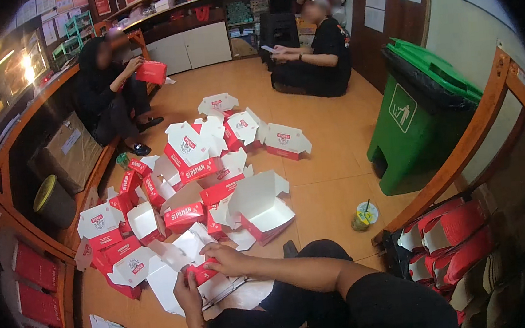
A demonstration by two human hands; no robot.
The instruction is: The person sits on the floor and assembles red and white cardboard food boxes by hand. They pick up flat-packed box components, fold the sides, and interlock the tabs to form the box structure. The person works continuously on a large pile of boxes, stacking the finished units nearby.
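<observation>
A red box (202, 272) is held between 2 hands at the near edge of the pile of boxes (184, 216). Its visible panel is plain red with a little white print; how far it is folded cannot be told. The box is pinched at its left by the left hand (189, 297), fingers curled nearly closed, and at its right by the right hand (228, 260), fingers likewise bent. White card (164, 286) is spread at the pile's near side. Right of the pile, a cup (364, 216) and a green bin (404, 119) are seen.
</observation>
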